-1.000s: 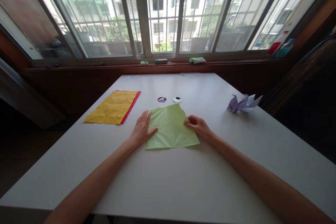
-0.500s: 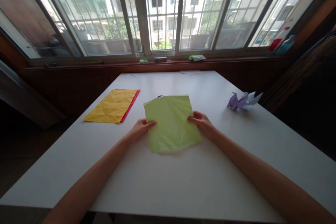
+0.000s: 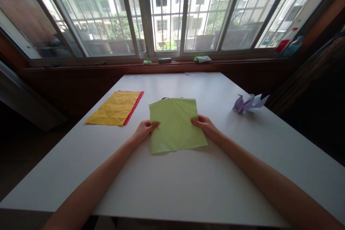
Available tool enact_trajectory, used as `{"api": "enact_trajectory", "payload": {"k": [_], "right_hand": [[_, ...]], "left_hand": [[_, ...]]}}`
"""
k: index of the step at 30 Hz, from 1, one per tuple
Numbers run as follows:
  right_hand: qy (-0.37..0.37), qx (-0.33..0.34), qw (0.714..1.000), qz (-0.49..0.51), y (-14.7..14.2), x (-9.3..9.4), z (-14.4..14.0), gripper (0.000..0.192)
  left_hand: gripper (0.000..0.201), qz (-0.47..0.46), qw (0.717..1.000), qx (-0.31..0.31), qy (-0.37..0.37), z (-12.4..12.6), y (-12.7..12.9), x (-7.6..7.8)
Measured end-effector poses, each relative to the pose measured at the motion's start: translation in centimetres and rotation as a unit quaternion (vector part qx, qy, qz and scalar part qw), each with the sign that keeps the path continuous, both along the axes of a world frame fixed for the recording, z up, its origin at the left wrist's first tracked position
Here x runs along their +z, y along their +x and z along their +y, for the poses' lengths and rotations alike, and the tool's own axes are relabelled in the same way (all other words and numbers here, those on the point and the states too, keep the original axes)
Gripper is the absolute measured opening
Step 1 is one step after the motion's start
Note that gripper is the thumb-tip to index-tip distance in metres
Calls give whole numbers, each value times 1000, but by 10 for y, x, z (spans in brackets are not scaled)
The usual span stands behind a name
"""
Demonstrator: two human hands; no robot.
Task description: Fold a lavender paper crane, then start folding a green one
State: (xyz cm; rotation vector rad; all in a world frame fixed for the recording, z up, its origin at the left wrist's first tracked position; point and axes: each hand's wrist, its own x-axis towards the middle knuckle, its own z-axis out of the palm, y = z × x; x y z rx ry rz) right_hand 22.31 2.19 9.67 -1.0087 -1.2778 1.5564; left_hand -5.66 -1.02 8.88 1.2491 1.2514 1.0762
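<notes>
Green paper sheet point(image 3: 176, 124): one square-ish sheet, pale lime, thin and slightly see-through, faint creases across its face. It sits at the middle of the white counter point(image 3: 188, 187), held by both side edges. The near edge looks to be at or just above the counter surface; the far edge is tipped up a little toward the window. Holding it at opposite edges seems to keep the sheet flat and taut, squared to the person.

Left hand point(image 3: 144, 129): grip closed on the sheet's left edge, thumb on top, fingers under.

Right hand point(image 3: 206, 125): grip closed on the sheet's right edge in the same pinch.

Yellow sheet point(image 3: 115, 108): lies flat on the counter to the left, well apart from the hands, covered in a grid of creases, with a red strip point(image 3: 134, 106) showing along its right side, most likely another sheet beneath.

Purple folded figure point(image 3: 249, 103): stands on the counter to the right, near the edge, pale lilac wings or points raised.

Small dark objects point(image 3: 165, 98): only slivers of them peek out just behind the green sheet's far edge; what they are cannot be told.

Windowsill point(image 3: 172, 64): carries a few small items, a box point(image 3: 164, 60) among them, and bottles point(image 3: 288, 45) at far right.
</notes>
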Motion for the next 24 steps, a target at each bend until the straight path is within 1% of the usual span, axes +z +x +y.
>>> {"api": "enact_trajectory", "payload": {"k": [5,13,16,19,24], "right_hand": [[-10,-4,1000,12,2,-3,3,33],[-25,-22,999,33,2,-4,3,25],[-26,-23,999,31,3,-1,2,21],[-23,-16,999,21,4,2,1,22],[-19,-15,1000,-7,7,3,2,14]], "left_hand": [[45,4,1000,5,2,-1,1,0],[45,-3,1000,6,-2,-3,3,3],[40,-8,1000,2,-6,-5,3,8],[35,-19,1000,-13,-10,-7,3,11],[25,-35,999,-20,-21,-7,3,11]]}}
